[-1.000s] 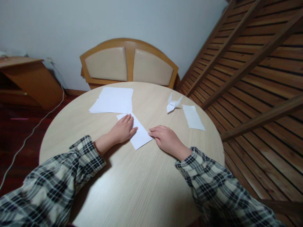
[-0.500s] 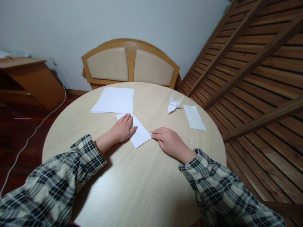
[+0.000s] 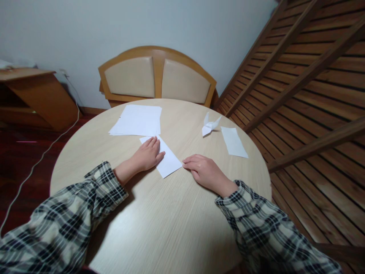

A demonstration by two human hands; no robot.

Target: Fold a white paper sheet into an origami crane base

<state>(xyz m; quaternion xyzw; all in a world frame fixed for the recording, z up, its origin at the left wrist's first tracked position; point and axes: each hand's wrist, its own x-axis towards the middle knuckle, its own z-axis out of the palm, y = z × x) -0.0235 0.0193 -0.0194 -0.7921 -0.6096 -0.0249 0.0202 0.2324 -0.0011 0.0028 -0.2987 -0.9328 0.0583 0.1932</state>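
Note:
A white rectangle of paper (image 3: 169, 159), seemingly folded, lies slanted on the round wooden table (image 3: 159, 213). My left hand (image 3: 148, 154) rests flat across its upper left part, fingers stretched out and thumb apart. At the paper's right corner is my right hand (image 3: 203, 169), fingers together and tips closed on that corner; the thumb is partly hidden. Just beyond the left hand lies a stack of white paper sheets (image 3: 138, 120), close to the rectangle's top end.
Farther right stands a folded white paper crane (image 3: 210, 126), with a loose strip of white paper (image 3: 234, 141) beside it. A padded wooden headboard (image 3: 158, 76) rises behind the table. Wooden slats (image 3: 313, 95) slope along the right, and a white cable (image 3: 42, 156) trails across the floor.

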